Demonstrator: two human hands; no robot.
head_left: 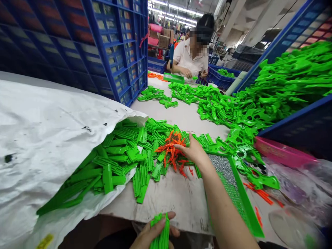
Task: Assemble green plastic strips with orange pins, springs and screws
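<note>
Green plastic parts (164, 236), probably light, stiff and slick: gripped between thumb and fingers of the left hand (146, 237), at the near edge of the table (178, 199); best held along the long sides. With the right hand (196, 152) spread wide, at the heaped orange pieces (170, 148) mid-table: likely light, thin, easily snapped; pinch singly at mid-length. Contact not discernible.

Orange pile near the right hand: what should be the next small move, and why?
Perhaps the right hand should pinch one piece from the orange pile: it is open at the pile's edge, while the left hand holds green parts.
</note>
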